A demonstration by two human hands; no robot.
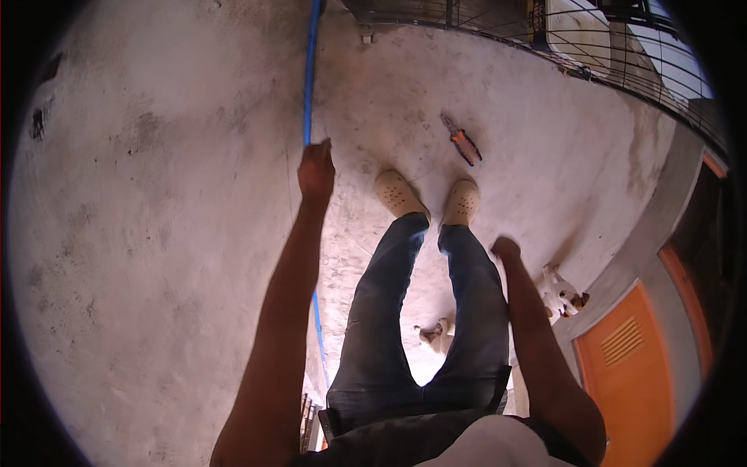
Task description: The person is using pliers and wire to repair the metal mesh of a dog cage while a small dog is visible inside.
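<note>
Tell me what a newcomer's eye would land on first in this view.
First, the left hand raised against the pale wall, gripping a thin blue pipe that runs up it. Next, the orange-handled pliers lying on the concrete floor just beyond the cream clogs. The right hand hangs empty beside the jeans, above a small white-and-brown dog near the orange door.

The left arm reaches straight forward, its left hand (316, 173) closed in a grip. The right arm hangs by the leg, right hand (506, 248) loosely curled.
</note>
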